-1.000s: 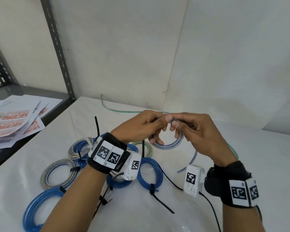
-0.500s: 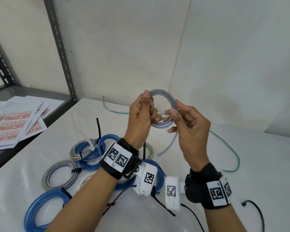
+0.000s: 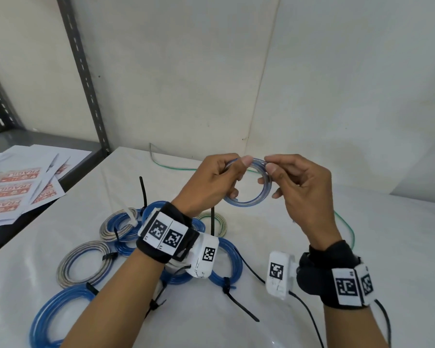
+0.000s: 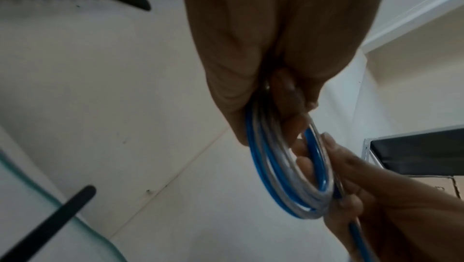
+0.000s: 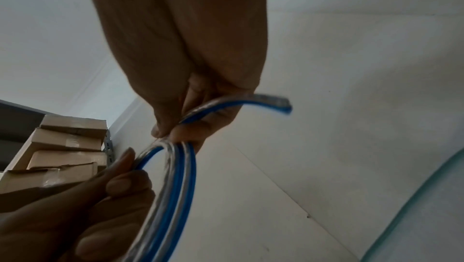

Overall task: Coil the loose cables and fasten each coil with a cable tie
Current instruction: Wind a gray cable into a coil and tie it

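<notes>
I am finishing the winding of the blue-and-clear cable coil [image 3: 249,194], held up above the worktop [image 3: 312,247]; next I judge the free end [image 5: 273,103] must be tucked and a tie fetched. My left hand [image 3: 211,184] pinches the coil's top; my right hand [image 3: 299,189] pinches it just beside.

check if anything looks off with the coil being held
One thing: the coil, held up by the left hand and right hand, has no tie, and its cut end sticks out loose past the right fingers.
</notes>
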Tool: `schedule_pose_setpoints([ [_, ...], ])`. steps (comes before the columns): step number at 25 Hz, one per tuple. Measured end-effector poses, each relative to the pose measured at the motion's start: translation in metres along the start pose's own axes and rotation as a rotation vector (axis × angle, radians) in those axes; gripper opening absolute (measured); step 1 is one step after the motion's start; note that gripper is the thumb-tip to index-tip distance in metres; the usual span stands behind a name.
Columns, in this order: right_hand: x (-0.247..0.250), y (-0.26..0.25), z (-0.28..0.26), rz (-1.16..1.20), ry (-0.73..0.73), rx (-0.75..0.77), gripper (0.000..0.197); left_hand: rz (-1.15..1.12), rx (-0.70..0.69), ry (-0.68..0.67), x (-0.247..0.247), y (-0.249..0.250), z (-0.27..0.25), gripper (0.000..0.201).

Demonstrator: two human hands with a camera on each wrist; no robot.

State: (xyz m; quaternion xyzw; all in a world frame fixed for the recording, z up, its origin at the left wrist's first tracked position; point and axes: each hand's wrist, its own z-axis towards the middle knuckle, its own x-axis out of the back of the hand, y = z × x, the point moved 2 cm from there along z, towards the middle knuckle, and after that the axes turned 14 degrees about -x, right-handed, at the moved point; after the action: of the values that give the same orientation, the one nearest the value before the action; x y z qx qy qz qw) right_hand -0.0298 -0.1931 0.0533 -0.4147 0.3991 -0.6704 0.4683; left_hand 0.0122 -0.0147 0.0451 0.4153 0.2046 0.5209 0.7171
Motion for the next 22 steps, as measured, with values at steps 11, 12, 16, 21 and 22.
schedule_pose_setpoints([
  [11, -0.019, 0.008, 0.000, 0.110, 0.065, -0.006, 0.007, -0.255, 0.025, 0.180, 0.007, 0.000, 0.003, 0.037],
  [12, -0.023, 0.008, 0.000, 0.148, 0.051, -0.020, 0.008, -0.298, 0.043, 0.191, 0.007, 0.000, 0.003, 0.036],
  [16, -0.029, 0.008, -0.003, 0.240, 0.150, -0.020, 0.007, -0.389, 0.055, 0.214, 0.004, -0.002, 0.004, 0.035],
  [21, -0.031, 0.001, -0.007, 0.263, 0.074, -0.072, 0.021, -0.282, -0.013, 0.242, 0.006, -0.001, 0.004, 0.034],
  [22, -0.028, 0.001, -0.006, 0.269, 0.075, -0.076, 0.023, -0.269, -0.023, 0.237, 0.006, -0.001, 0.004, 0.034],
])
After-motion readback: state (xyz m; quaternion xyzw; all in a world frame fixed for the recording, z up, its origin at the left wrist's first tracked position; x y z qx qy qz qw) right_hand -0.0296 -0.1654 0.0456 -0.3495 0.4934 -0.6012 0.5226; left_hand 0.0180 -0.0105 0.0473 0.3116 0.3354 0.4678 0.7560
